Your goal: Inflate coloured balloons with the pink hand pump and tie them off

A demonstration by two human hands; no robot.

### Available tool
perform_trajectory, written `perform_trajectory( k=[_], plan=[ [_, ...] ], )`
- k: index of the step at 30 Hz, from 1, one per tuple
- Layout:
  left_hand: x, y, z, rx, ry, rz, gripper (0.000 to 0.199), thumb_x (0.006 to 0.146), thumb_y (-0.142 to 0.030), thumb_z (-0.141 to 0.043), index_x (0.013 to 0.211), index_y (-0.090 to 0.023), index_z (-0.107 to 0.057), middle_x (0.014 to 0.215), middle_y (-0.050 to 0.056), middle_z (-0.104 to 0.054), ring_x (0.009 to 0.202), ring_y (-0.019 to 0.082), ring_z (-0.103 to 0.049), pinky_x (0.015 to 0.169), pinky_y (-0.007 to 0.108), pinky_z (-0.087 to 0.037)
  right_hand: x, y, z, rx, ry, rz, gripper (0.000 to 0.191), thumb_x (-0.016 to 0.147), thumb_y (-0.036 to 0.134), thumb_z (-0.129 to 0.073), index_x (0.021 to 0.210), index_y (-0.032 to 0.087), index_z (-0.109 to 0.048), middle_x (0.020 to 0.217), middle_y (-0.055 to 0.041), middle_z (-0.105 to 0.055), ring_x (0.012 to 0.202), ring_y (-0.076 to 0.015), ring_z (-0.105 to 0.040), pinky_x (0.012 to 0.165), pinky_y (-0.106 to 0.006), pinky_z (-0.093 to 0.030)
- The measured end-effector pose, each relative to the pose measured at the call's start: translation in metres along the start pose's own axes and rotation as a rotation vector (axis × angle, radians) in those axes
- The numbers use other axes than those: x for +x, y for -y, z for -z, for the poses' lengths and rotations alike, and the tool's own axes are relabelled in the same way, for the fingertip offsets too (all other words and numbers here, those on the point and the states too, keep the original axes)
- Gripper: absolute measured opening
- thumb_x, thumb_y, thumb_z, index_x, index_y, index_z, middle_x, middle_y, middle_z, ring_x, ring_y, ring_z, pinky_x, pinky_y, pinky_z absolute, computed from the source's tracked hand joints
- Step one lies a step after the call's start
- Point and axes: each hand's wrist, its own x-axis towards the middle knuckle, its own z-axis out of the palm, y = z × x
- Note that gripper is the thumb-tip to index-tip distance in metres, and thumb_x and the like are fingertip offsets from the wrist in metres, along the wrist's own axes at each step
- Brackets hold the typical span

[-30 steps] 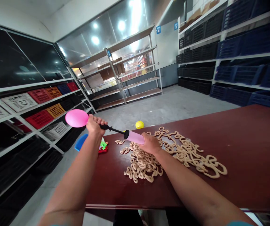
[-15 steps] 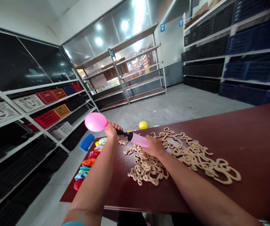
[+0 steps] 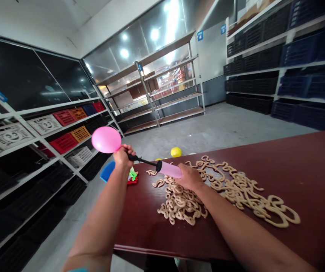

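Note:
A pink inflated balloon (image 3: 106, 139) sits at the fingers of my left hand (image 3: 123, 156), which is closed around the black end of a balloon pump (image 3: 170, 170); the balloon's neck is hidden by the fingers. My right hand (image 3: 189, 176) wraps the pump's pale pink barrel. Between the two hands a thin black rod shows, drawn out of the barrel. Under and beside my right hand, a heap of beige curly strands (image 3: 182, 204) lies on the table, spreading to the right in larger loops (image 3: 278, 211).
The dark red table (image 3: 307, 170) stretches right. Colourful limp balloons (image 3: 132, 175) lie partly behind my left arm, near a blue chair-like piece (image 3: 107, 172). A yellow balloon (image 3: 175, 152) is past the far edge. Shelves with crates (image 3: 63, 143) stand left and right (image 3: 301, 83).
My left hand has moved left and up with the balloon, away from my right hand. More of the pump's black rod shows. The view has shifted slightly.

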Motion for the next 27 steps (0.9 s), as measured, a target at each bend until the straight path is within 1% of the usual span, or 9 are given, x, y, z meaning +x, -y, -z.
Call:
perform_trajectory(
  k=[3, 4, 6, 9, 16, 19, 22, 24, 27],
  plan=[
    [0.009, -0.031, 0.007, -0.055, 0.013, -0.022, 0.016, 0.055, -0.002, -0.038, 0.059, -0.017, -0.034, 0.047, -0.006, -0.030, 0.034, 0.005, -0.027, 0.036, 0.018, -0.022, 0.000, 0.000, -0.001, 0.022, -0.003, -0.005, 0.029, 0.067, 0.037, -0.055, 0.090, 0.020, -0.051, 0.079, -0.0050, -0.060, 0.069, -0.0187, -0.056, 0.057, -0.030, -0.036],
    [0.010, -0.035, 0.008, -0.066, 0.008, -0.025, 0.016, 0.056, -0.003, -0.038, 0.059, -0.017, -0.033, 0.047, -0.006, -0.028, 0.034, 0.005, -0.026, 0.036, 0.018, -0.022, 0.000, 0.000, -0.002, 0.022, 0.001, -0.012, 0.029, 0.067, 0.037, -0.055, 0.091, 0.020, -0.051, 0.079, -0.0053, -0.060, 0.069, -0.0191, -0.056, 0.057, -0.030, -0.036],
    [0.010, -0.035, 0.010, -0.081, -0.008, -0.018, 0.016, 0.057, -0.003, -0.038, 0.059, -0.018, -0.030, 0.047, -0.007, -0.024, 0.034, 0.005, -0.025, 0.036, 0.018, -0.021, -0.001, 0.000, -0.004, 0.010, 0.016, -0.033, 0.030, 0.067, 0.037, -0.055, 0.092, 0.020, -0.052, 0.079, -0.0057, -0.060, 0.069, -0.0194, -0.056, 0.057, -0.031, -0.036],
    [0.003, -0.015, 0.009, -0.093, -0.028, 0.011, 0.017, 0.059, -0.005, -0.039, 0.060, -0.018, -0.029, 0.048, -0.007, -0.021, 0.034, 0.005, -0.025, 0.036, 0.018, -0.020, -0.002, -0.001, -0.006, -0.016, 0.035, -0.054, 0.032, 0.066, 0.039, -0.056, 0.092, 0.020, -0.053, 0.080, -0.0058, -0.061, 0.068, -0.0189, -0.055, 0.056, -0.030, -0.035],
    [-0.020, 0.058, -0.009, -0.112, -0.018, 0.092, 0.019, 0.060, -0.006, -0.040, 0.059, -0.019, -0.027, 0.048, -0.007, -0.019, 0.034, 0.005, -0.024, 0.037, 0.019, -0.020, -0.002, -0.004, -0.004, -0.052, 0.086, -0.068, 0.036, 0.063, 0.038, -0.059, 0.093, 0.020, -0.053, 0.080, -0.0050, -0.061, 0.069, -0.0179, -0.055, 0.058, -0.027, -0.032],
    [-0.025, 0.073, -0.014, -0.131, -0.038, 0.119, 0.018, 0.061, -0.007, -0.040, 0.059, -0.019, -0.026, 0.047, -0.007, -0.020, 0.034, 0.005, -0.024, 0.037, 0.020, -0.019, -0.002, -0.003, -0.002, -0.065, 0.067, -0.067, 0.035, 0.064, 0.038, -0.059, 0.094, 0.020, -0.052, 0.081, -0.0053, -0.061, 0.069, -0.0178, -0.055, 0.058, -0.027, -0.031],
    [-0.021, 0.062, -0.012, -0.122, -0.069, 0.105, 0.017, 0.061, -0.006, -0.039, 0.059, -0.019, -0.028, 0.047, -0.007, -0.021, 0.034, 0.006, -0.025, 0.037, 0.020, -0.020, -0.001, -0.001, 0.002, -0.073, 0.042, -0.056, 0.033, 0.064, 0.038, -0.058, 0.091, 0.019, -0.052, 0.080, -0.0048, -0.060, 0.068, -0.0177, -0.055, 0.057, -0.027, -0.031],
    [-0.013, 0.040, -0.006, -0.107, -0.075, 0.078, 0.017, 0.060, -0.005, -0.038, 0.059, -0.019, -0.029, 0.047, -0.007, -0.021, 0.034, 0.006, -0.025, 0.038, 0.019, -0.021, 0.000, 0.001, 0.005, -0.074, 0.038, -0.039, 0.030, 0.065, 0.036, -0.058, 0.089, 0.019, -0.052, 0.077, -0.0044, -0.059, 0.068, -0.0178, -0.054, 0.056, -0.027, -0.032],
    [0.003, 0.000, 0.006, -0.083, -0.075, 0.036, 0.017, 0.060, -0.003, -0.036, 0.058, -0.018, -0.027, 0.047, -0.007, -0.021, 0.034, 0.006, -0.025, 0.037, 0.020, -0.021, 0.001, 0.003, 0.007, -0.074, 0.029, -0.027, 0.027, 0.066, 0.034, -0.057, 0.087, 0.019, -0.052, 0.076, -0.0049, -0.059, 0.069, -0.0184, -0.054, 0.058, -0.028, -0.033]
  ],
)
